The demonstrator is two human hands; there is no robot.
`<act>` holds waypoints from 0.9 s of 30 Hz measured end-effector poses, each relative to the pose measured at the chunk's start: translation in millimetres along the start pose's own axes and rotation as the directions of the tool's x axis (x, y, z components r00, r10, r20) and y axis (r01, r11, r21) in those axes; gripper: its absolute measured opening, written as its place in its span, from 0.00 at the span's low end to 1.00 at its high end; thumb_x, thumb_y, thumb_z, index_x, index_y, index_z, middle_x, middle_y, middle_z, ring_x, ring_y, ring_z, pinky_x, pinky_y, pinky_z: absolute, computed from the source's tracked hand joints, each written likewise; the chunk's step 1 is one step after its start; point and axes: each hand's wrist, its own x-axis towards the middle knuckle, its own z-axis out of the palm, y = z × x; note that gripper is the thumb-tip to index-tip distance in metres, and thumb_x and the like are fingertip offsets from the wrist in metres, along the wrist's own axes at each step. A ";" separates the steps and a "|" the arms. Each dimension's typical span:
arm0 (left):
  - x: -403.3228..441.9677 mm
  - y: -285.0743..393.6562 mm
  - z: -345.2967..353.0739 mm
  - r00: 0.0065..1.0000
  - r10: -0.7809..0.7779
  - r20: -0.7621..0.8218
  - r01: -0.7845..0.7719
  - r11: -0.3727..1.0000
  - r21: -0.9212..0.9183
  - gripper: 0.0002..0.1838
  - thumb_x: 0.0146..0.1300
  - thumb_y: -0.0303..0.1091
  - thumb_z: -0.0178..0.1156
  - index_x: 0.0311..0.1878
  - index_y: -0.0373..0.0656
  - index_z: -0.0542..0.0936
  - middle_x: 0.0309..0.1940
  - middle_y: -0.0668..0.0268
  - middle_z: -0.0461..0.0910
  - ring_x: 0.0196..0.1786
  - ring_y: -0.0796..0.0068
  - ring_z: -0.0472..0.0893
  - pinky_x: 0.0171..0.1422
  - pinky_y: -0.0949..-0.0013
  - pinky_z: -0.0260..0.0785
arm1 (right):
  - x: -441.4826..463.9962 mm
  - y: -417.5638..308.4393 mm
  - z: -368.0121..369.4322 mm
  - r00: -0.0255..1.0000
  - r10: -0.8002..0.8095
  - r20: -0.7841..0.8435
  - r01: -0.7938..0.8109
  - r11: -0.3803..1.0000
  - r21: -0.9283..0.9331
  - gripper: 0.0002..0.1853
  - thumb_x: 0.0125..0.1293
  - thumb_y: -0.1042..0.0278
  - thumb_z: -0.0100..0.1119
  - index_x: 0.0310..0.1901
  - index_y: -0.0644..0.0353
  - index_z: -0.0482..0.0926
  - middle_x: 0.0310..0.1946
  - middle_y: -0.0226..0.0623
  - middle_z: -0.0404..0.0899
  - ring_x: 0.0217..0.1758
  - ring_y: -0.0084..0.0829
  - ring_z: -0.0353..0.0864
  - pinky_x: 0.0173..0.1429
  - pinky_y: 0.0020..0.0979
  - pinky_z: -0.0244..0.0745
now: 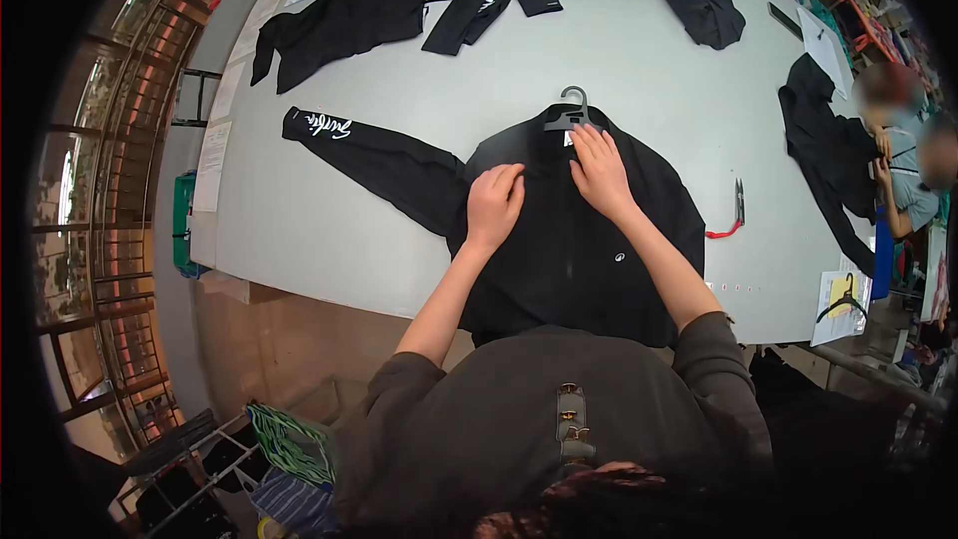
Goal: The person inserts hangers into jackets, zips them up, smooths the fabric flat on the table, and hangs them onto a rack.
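A black zip-up jacket (544, 284) lies front up on the table before me, with a small white logo on its chest. Its sleeve with white script (374, 155) stretches out to the left. A dark hanger (573, 96) sits in the collar, its hook poking out above the neck. My left hand (495, 206) rests on the jacket near one shoulder, fingers loosely bent over the cloth. Beside the collar and hanger, my right hand (602, 172) lies on the fabric with its fingers stretched out. The undersides of both hands are hidden.
More black garments (364, 15) lie along the table's far side. Thread snips (739, 204) with a red cord are right of the jacket. A paper with a hanger (843, 306) is at the right corner. Other people (903, 160) are at the right edge, by another black garment (826, 140).
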 end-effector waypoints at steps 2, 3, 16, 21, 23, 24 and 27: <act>23.0 -3.5 16.7 0.997 0.069 0.044 -0.069 0.998 -0.004 0.10 0.62 0.23 0.63 0.46 0.38 0.82 0.41 0.61 0.83 0.40 0.59 0.81 0.46 0.60 0.72 | -11.6 18.3 5.9 0.977 -0.191 0.095 0.181 0.978 0.107 0.16 0.62 0.76 0.61 0.53 0.65 0.80 0.59 0.44 0.79 0.67 0.44 0.75 0.73 0.45 0.66; 32.1 -7.6 24.5 0.992 0.115 0.058 -0.116 0.993 0.015 0.10 0.61 0.23 0.63 0.46 0.39 0.82 0.40 0.62 0.83 0.37 0.59 0.80 0.44 0.59 0.71 | -18.4 25.3 6.9 0.949 -0.287 0.132 0.265 0.950 0.163 0.14 0.62 0.75 0.61 0.49 0.65 0.82 0.56 0.43 0.81 0.64 0.43 0.78 0.71 0.44 0.69; 82.1 -47.6 83.8 0.678 -0.135 0.722 0.076 0.991 0.113 0.18 0.65 0.42 0.63 0.54 0.44 0.84 0.42 0.60 0.85 0.45 0.57 0.81 0.52 0.59 0.72 | 15.6 46.8 31.5 0.846 0.443 0.296 -0.508 0.839 0.195 0.10 0.64 0.63 0.62 0.37 0.62 0.79 0.33 0.42 0.83 0.34 0.45 0.85 0.39 0.42 0.78; 84.4 -39.7 83.4 0.713 -0.136 0.688 0.237 0.970 -0.053 0.14 0.65 0.41 0.63 0.44 0.42 0.86 0.31 0.56 0.84 0.37 0.56 0.84 0.46 0.56 0.75 | 20.5 70.4 36.4 0.717 0.531 0.452 -0.696 0.590 0.410 0.10 0.61 0.64 0.61 0.32 0.63 0.81 0.25 0.40 0.82 0.29 0.35 0.82 0.37 0.36 0.75; 85.7 -31.6 87.3 0.768 -0.021 0.640 0.091 0.993 -0.076 0.11 0.64 0.39 0.63 0.39 0.41 0.85 0.27 0.56 0.83 0.33 0.55 0.83 0.42 0.56 0.74 | 19.0 76.0 35.3 0.702 0.532 0.474 -0.712 0.539 0.451 0.09 0.60 0.65 0.60 0.32 0.63 0.80 0.23 0.37 0.79 0.27 0.28 0.78 0.35 0.33 0.72; 88.3 -29.2 88.2 0.765 0.045 0.642 -0.011 0.998 -0.056 0.10 0.63 0.38 0.63 0.36 0.41 0.84 0.25 0.57 0.82 0.31 0.55 0.83 0.41 0.56 0.74 | 23.2 70.9 27.4 0.731 0.510 0.453 -0.682 0.573 0.454 0.09 0.60 0.66 0.60 0.32 0.63 0.80 0.23 0.37 0.79 0.27 0.28 0.78 0.35 0.33 0.72; 95.4 -22.6 86.4 0.767 0.207 0.608 -0.218 0.974 -0.057 0.07 0.62 0.34 0.63 0.31 0.41 0.81 0.21 0.59 0.80 0.28 0.54 0.81 0.38 0.55 0.73 | 28.9 59.5 11.5 0.830 0.398 0.390 -0.550 0.695 0.463 0.07 0.59 0.67 0.60 0.31 0.63 0.78 0.23 0.39 0.76 0.27 0.31 0.78 0.33 0.33 0.71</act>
